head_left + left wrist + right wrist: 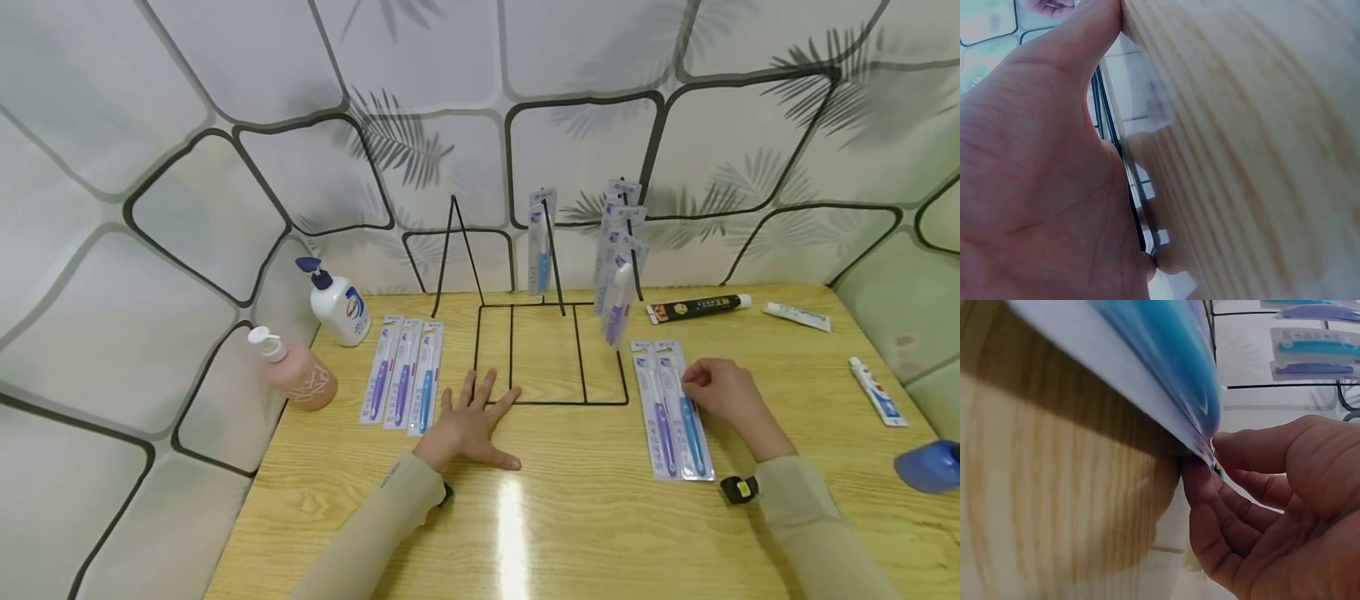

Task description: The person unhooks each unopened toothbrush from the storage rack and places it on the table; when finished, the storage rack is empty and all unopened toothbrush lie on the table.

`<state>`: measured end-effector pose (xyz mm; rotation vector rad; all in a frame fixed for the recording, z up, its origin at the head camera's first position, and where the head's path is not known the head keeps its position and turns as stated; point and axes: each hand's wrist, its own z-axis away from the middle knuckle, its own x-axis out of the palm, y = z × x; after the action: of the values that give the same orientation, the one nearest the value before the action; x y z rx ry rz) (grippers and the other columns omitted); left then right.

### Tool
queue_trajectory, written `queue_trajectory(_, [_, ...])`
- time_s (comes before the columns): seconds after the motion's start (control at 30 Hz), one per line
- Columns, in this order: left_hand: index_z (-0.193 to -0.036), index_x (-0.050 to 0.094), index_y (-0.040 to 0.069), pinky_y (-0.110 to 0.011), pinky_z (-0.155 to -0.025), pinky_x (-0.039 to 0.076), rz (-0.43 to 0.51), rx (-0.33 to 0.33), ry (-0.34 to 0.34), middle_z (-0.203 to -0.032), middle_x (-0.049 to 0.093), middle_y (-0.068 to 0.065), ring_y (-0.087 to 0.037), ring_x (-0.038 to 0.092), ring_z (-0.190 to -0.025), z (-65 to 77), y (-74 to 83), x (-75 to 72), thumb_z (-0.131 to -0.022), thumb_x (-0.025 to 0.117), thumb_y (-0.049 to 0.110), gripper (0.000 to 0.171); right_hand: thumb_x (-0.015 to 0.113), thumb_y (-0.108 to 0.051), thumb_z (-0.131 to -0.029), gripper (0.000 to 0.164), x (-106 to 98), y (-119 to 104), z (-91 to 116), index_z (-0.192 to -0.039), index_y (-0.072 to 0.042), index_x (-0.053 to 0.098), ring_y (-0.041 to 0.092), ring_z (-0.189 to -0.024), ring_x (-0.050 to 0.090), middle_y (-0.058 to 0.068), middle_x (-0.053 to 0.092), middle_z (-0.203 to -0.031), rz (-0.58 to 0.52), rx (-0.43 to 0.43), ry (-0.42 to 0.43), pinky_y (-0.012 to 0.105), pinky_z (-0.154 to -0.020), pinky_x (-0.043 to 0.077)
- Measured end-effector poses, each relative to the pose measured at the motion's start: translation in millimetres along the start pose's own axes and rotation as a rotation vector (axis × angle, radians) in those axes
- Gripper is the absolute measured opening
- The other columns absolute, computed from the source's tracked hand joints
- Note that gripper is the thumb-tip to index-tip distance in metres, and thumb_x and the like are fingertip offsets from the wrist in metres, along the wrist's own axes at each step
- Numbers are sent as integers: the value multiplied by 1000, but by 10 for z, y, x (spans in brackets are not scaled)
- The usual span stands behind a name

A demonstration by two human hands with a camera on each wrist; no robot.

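Note:
My left hand [467,429] lies on the table with its fingers spread, fingertips at the front bar of a black wire display rack [551,403]. My right hand [726,393] pinches the right edge of a packaged blue toothbrush [692,433]; in the right wrist view, thumb and fingers grip the package edge, which is tilted up off the wood. A packaged purple toothbrush [658,433] lies directly left of it. On the rack's hooks hang one blue toothbrush pack [542,250] and several packs on the right hook, a purple toothbrush pack [617,308] at the front.
Three toothbrush packs [402,375] lie left of the rack. Behind them stand a white pump bottle [347,312] and a pink pump bottle [303,379]. A black toothpaste tube [697,308], two white tubes [798,316] and a blue bottle [928,466] are on the right.

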<state>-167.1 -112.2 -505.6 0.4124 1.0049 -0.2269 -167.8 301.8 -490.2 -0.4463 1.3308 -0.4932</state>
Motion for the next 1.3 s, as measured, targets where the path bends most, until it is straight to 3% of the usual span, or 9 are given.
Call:
queue_trajectory(0.23, [-160,-5,50,-74,-119,-4,6,-10,-5,-169,-28,0,-35,-26,-155,14,-5,-4,-72,69,83,119,63,-16,-96,22,23,-45,51,-103,5,65,22,-76,59,16,67,-89,39,3,18,31,-64,46])
queue_trajectory(0.37, [-160,-3,49,-73,-120,-3,-6,-8,-4,-169,-26,-1,-36,-24,-155,44,10,-21,-73,68,82,118,62,-17,-97,24,37,-151,163,-106,5,65,29,-83,63,20,69,-95,37,-32,58,41,-70,52])
queue_trajectory(0.5, [-162,-1,46,-74,-119,0,-20,1,16,-171,-22,-3,-38,-20,-157,83,26,-39,-74,67,82,117,64,-18,-97,22,115,-398,277,-108,1,67,34,-89,69,20,72,-101,-6,-118,105,50,-76,55])
queue_trajectory(0.7, [-162,0,45,-74,-119,1,-28,-11,18,-171,-20,-4,-39,-19,-157,110,31,-55,-74,69,80,117,66,-16,-99,23,351,-974,264,-118,-4,67,29,-94,71,14,73,-111,-166,-316,100,41,-77,57])
queue_trajectory(0.83, [-162,0,46,-74,-120,2,-42,-25,15,-171,-20,-3,-38,-18,-157,97,27,-52,-74,67,82,116,65,-15,-100,40,451,-1447,109,-138,-6,57,34,-113,67,18,62,-135,-337,-433,59,47,-90,58])
queue_trajectory(1.0, [-161,-1,48,-72,-121,3,-44,-33,14,-171,-20,-1,-36,-18,-157,84,36,-55,-73,64,85,116,63,-10,-99,61,503,-1881,-264,-154,-4,37,42,-140,45,23,33,-158,-505,-489,99,54,-111,46])
queue_trajectory(1.13, [-160,-3,50,-72,-121,1,-29,-36,-5,-170,-23,1,-35,-20,-157,71,53,-55,-73,65,85,116,62,-4,-97,55,507,-2031,-551,-149,-2,46,43,-150,29,23,16,-166,-549,-466,241,61,-115,36])
queue_trajectory(1.3, [-159,-5,51,-70,-122,-1,-28,-37,-12,-170,-24,2,-34,-21,-157,48,52,-34,-72,66,84,117,59,2,-93,37,481,-2079,-802,-129,3,66,41,-153,25,21,20,-167,-483,-473,401,65,-115,32])
